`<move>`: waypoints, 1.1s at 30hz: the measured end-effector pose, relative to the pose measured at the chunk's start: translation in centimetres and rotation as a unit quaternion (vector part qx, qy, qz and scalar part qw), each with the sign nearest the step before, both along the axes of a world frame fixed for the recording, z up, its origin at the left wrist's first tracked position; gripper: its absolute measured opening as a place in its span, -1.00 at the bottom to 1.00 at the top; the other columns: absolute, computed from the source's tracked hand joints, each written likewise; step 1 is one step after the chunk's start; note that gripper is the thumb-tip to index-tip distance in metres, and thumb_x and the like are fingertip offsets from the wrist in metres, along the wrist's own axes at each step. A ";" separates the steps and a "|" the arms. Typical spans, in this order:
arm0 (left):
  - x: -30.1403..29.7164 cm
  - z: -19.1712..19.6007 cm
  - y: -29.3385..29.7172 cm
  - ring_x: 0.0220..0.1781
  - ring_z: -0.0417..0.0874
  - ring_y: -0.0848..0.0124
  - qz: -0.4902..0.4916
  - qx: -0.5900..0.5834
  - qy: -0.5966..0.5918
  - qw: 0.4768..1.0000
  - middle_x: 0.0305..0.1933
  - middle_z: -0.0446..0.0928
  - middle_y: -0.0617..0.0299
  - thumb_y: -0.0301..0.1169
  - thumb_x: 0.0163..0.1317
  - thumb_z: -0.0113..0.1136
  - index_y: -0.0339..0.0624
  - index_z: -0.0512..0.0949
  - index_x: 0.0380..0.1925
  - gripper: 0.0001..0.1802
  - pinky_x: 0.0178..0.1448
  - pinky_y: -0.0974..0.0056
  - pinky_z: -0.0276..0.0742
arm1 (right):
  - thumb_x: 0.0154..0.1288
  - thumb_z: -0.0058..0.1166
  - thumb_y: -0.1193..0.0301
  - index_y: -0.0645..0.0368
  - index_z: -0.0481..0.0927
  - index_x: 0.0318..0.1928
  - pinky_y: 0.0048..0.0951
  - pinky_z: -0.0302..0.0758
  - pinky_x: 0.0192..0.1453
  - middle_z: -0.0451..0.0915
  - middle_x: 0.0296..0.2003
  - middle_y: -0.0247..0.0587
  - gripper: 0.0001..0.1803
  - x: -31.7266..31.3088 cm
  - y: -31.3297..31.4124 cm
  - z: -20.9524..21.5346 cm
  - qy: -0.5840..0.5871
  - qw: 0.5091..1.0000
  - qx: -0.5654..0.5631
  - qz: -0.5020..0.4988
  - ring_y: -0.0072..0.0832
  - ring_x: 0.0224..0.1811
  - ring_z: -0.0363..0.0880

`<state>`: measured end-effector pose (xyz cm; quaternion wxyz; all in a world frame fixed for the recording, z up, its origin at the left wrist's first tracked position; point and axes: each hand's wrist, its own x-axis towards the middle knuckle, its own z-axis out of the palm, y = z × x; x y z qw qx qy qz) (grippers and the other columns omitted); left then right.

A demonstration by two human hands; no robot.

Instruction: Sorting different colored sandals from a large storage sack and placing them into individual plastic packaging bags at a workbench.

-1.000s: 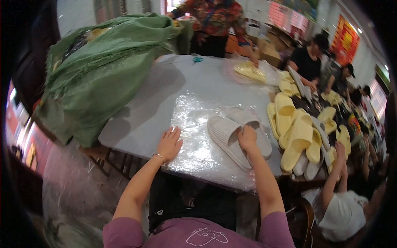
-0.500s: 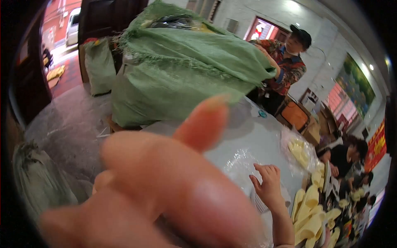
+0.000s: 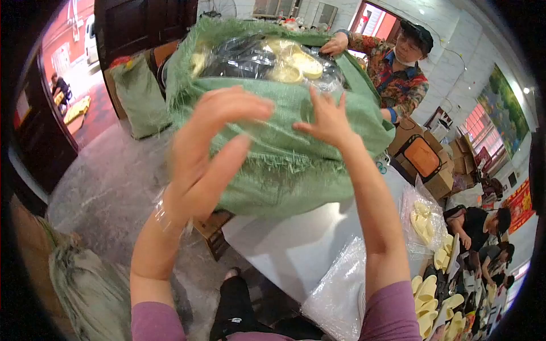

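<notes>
Green woven cloth makes up the big sack point(image 3: 278, 142) in front of me, its frayed mouth wide and its lower edge overlapping the far left of the pale surface point(image 3: 267, 241); what bears its weight I cannot tell. Inside, at the top, lie yellow slippers point(image 3: 298, 59) and dark items point(image 3: 242, 65) under clear plastic. My left grip point(image 3: 205, 150) is on the near side of it, blurred, fingers bent, thumb standing well apart from them. My right grip point(image 3: 327, 116) is just below the mouth, fingers spread and thumb apart; whether its skin meets the cloth I cannot tell. At the far right a co-worker in a floral shirt point(image 3: 406, 94) has one hand point(image 3: 335, 43) on the sack's rim. Near me on the surface lies clear plastic wrap point(image 3: 335, 284), partly behind my right forearm. Farther right are a clear bag of yellow slippers point(image 3: 422, 221) and, nearer, a loose heap of yellow slippers point(image 3: 425, 301). On the floor to the left a pale sack point(image 3: 142, 96) leans by the dark door point(image 3: 142, 25).
</notes>
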<state>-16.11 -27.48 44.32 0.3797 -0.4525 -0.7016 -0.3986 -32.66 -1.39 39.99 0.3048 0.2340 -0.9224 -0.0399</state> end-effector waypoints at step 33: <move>4.3 -20.8 -2.3 -0.18 0.51 0.08 0.159 -0.331 -0.229 0.902 -0.25 0.48 0.06 -0.34 0.10 0.14 -0.18 0.52 -0.22 -0.75 -0.07 0.04 0.45 | 0.33 -0.06 -0.06 0.12 0.41 -0.13 -0.45 0.41 -0.31 0.48 -0.40 -0.30 -0.53 13.0 5.7 -27.2 -0.313 0.359 -0.862 -0.175 -0.52 -0.39 0.46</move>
